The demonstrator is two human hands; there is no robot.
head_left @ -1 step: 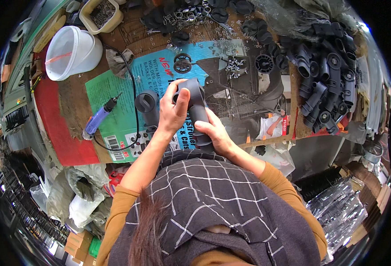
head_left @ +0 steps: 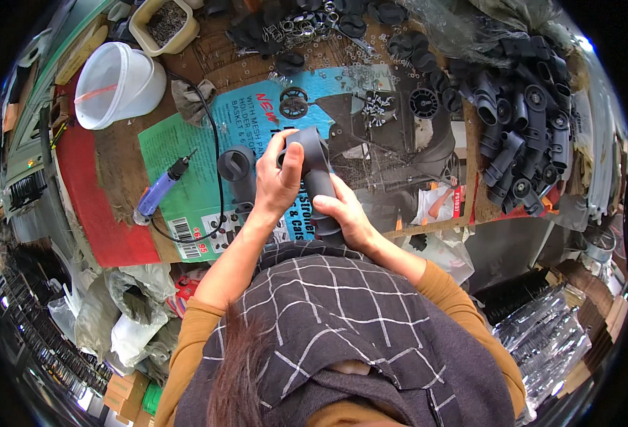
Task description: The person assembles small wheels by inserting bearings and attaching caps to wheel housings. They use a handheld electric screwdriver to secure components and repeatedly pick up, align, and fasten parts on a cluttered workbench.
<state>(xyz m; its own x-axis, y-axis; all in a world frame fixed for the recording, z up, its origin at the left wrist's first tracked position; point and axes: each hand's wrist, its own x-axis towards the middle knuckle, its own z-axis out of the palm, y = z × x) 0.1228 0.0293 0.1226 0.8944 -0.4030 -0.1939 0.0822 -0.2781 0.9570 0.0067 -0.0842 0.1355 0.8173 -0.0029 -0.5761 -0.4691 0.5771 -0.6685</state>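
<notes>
Both my hands grip a dark grey plastic tube joint (head_left: 315, 151) above the near edge of the table. My left hand (head_left: 278, 178) wraps round its wider upper end, thumb pressed on the side. Lower down, my right hand (head_left: 348, 215) holds the tubular shaft, its thumb across the front; most of its fingers are hidden. Just left of my left hand lies a similar dark joint (head_left: 238, 169) with a round knob-like end. Farther left is a blue-purple electric screwdriver (head_left: 160, 193) with a black cable.
Printed cardboard (head_left: 178, 156) covers the table's middle. A pile of dark joints (head_left: 524, 135) is at right. Beyond my hands lie screws (head_left: 379, 110), a spoked black disc (head_left: 293, 104), another disc (head_left: 424, 102) and scattered small rings. A white bucket (head_left: 114, 89) and a cream tub (head_left: 163, 27) stand far left.
</notes>
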